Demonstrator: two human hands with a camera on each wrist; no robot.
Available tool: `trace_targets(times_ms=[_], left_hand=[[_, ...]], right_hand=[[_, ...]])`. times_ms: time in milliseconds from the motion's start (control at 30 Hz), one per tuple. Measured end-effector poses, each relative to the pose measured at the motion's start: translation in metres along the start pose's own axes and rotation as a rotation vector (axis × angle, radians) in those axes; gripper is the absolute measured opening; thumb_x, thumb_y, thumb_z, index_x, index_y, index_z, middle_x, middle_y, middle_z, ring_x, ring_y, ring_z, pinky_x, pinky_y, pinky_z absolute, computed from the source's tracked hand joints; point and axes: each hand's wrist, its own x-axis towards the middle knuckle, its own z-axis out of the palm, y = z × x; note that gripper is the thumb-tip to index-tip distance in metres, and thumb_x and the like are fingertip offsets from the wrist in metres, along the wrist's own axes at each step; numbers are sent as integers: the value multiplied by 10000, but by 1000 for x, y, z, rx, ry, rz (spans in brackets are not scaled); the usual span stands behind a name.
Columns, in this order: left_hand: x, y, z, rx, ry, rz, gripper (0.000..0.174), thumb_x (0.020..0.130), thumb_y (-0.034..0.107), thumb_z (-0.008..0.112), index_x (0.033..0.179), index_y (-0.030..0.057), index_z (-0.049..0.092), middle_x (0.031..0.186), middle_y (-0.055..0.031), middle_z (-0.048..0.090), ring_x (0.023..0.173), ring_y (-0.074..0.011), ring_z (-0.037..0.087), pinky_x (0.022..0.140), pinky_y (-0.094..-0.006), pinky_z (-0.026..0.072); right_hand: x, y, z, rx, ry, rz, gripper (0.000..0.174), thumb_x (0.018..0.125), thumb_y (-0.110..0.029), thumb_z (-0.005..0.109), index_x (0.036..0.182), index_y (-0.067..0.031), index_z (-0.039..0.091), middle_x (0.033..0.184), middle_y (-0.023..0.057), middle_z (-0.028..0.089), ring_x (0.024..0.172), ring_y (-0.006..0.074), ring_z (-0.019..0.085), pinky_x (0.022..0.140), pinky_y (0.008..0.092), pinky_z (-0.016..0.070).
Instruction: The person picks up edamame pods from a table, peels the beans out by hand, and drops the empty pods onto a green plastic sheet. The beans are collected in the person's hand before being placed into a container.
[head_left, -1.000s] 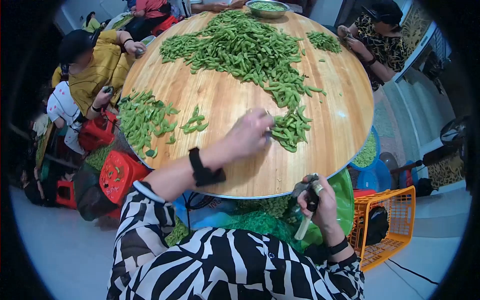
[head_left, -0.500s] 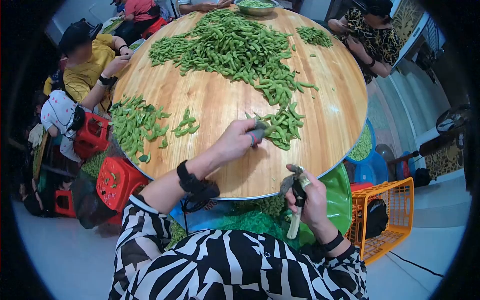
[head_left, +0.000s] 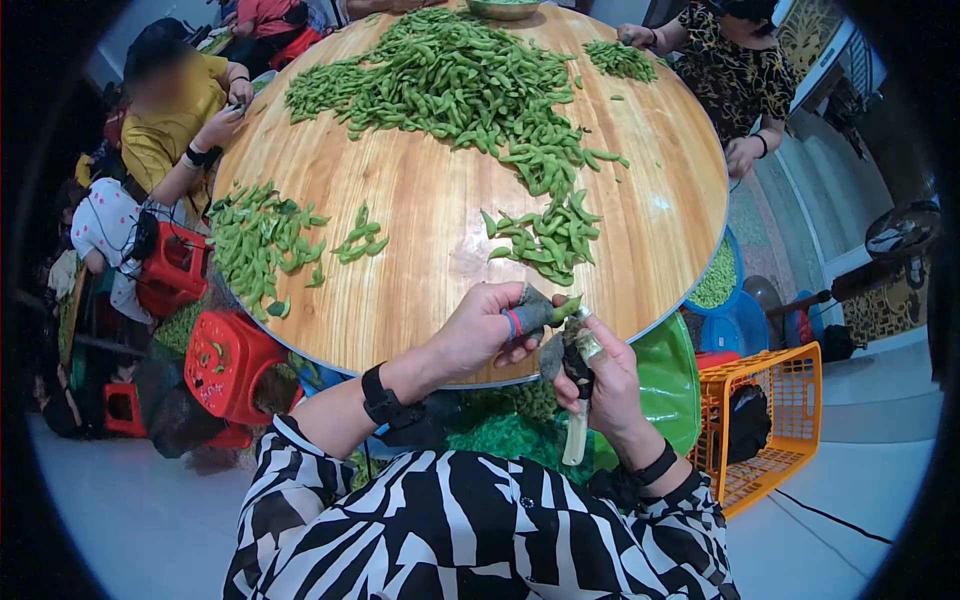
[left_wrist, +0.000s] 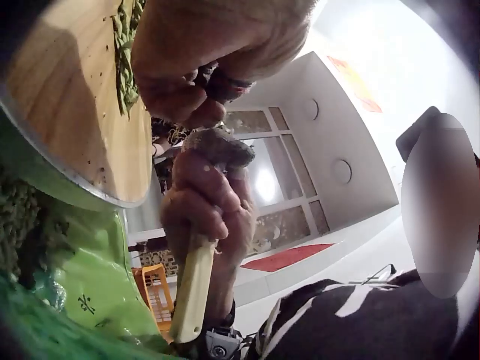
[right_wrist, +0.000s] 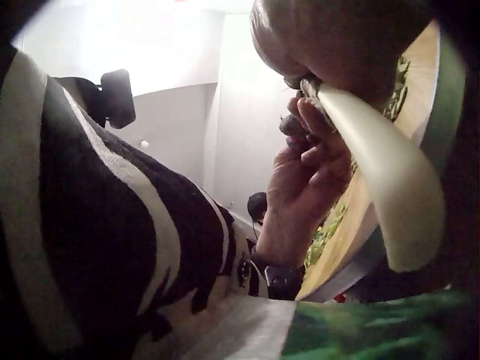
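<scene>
My left hand (head_left: pixel 485 325), with dark grey coverings and a red and blue band on its fingers, pinches a green soybean pod (head_left: pixel 569 308) over the table's near edge. Right beside it, my right hand (head_left: pixel 615 385) grips a tool by its cream handle (head_left: pixel 576 438), which points down toward my body. The handle (right_wrist: pixel 390 180) looms large in the right wrist view; the tool's working end is hidden by fingers and dark wrapping. The pod's tip lies right at my right thumb. Just beyond the hands is a small pile of pods (head_left: pixel 550 238) on the round wooden table (head_left: pixel 400 290).
A large heap of pods (head_left: pixel 460 80) covers the table's far middle, with another pile (head_left: pixel 262 235) at left. A green plastic bag (head_left: pixel 668 385) and orange basket (head_left: pixel 806 425) stand at right, a red stool (head_left: pixel 222 365) at left. Other people sit around the table.
My left hand has moved from the small pile back toward me, bringing a pod up to my right hand. The right hand keeps its grip on the tool.
</scene>
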Motion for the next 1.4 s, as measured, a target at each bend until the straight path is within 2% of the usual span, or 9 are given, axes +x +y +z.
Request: trace_targets(times_ms=[500,667,800,867,900,967,1067,1167,1400], left_hand=[[0,-10,8,178,84,257,276,950,165,527,1199,70,599,702,19,568,524,-30,471,469,-167,365],[2,-15,-5,-635,-284,-93,298,931,130,528,1218,62,574,682,-41,556,452,-92,460,393,-201,330],[-1,-9,-3,-630,-326,-94,259,943,128,517,1177,51,596,676,-17,543,483,-90,484,415,-205,359],[-2,1,4,241,-18,240,229,914,132,571,1114,30,619,658,-32,538,517,-129,534,450,-253,406],[-1,2,2,241,-17,241,229,914,132,571,1114,30,619,658,-32,538,517,-129,534,450,-253,406],[1,1,-1,869,77,915,232,817,108,666,1027,16,632,667,-83,557,566,-202,584,506,-310,457],[-11,20,1,1256,104,953,284,714,84,714,974,13,626,692,-132,566,596,-284,592,538,-359,474],[-10,21,3,1302,107,958,267,684,64,707,934,14,627,684,-121,561,596,-311,580,530,-374,468],[-5,13,-7,1066,41,895,141,763,99,684,802,5,586,655,-129,560,579,-291,577,525,-356,470]], right_hand=[[4,0,-3,36,60,-5,363,1003,-199,404,1312,-18,466,731,31,549,455,52,386,380,196,338],[-1,-3,-8,186,-79,39,364,992,-211,430,1297,-19,476,737,46,559,443,54,375,363,203,328],[1,-4,-13,221,-91,117,368,989,-210,433,1309,-31,463,766,55,568,443,54,367,356,204,325],[5,0,-16,341,-59,151,370,988,-201,426,1322,-42,446,793,65,577,440,53,356,351,202,322],[6,-1,-15,340,-61,151,370,988,-201,426,1322,-42,446,793,65,577,440,53,356,351,202,322],[5,-2,-12,351,-29,189,371,989,-198,418,1330,-53,438,802,68,579,439,51,346,349,197,318],[5,-6,-7,360,32,277,369,990,-199,412,1332,-65,441,794,58,571,433,49,339,344,191,309],[7,3,-15,431,-3,272,372,987,-208,420,1333,-73,443,790,48,565,424,47,332,337,187,300],[7,3,-5,414,-3,238,391,975,-199,431,1344,-69,425,784,65,563,413,47,322,329,188,299]])
